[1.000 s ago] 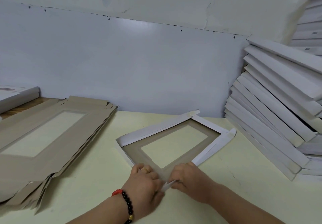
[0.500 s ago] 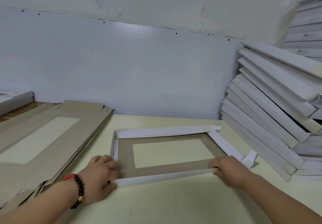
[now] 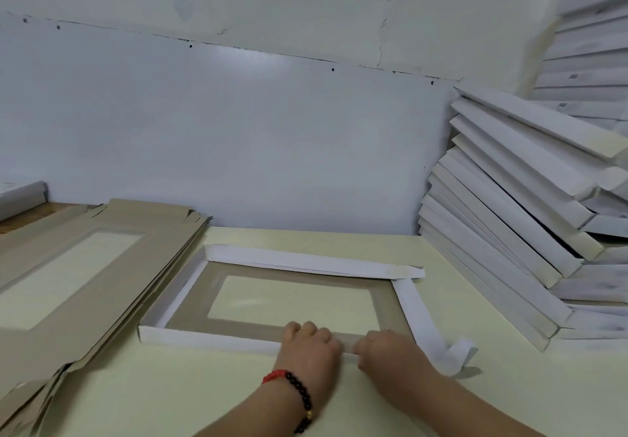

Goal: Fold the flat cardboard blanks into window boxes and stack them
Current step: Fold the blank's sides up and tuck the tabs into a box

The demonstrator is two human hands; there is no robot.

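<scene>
Both hands work the near wall of the half-folded window box [image 3: 289,304], which lies on the table [image 3: 204,396] in front of the person. Left hand [image 3: 307,348], a beaded bracelet [image 3: 295,389] on its wrist, curls its fingers over that wall near the box's right end; right hand [image 3: 384,351] grips the same wall just beside it, probably to crease the flap inward. Beyond the right hand, the box's right wall and corner tab [image 3: 455,356] still lie loose. Left of the box lies the pile of flat blanks [image 3: 85,277]; right of it leans the stack of finished boxes [image 3: 509,232], crowding that side.
</scene>
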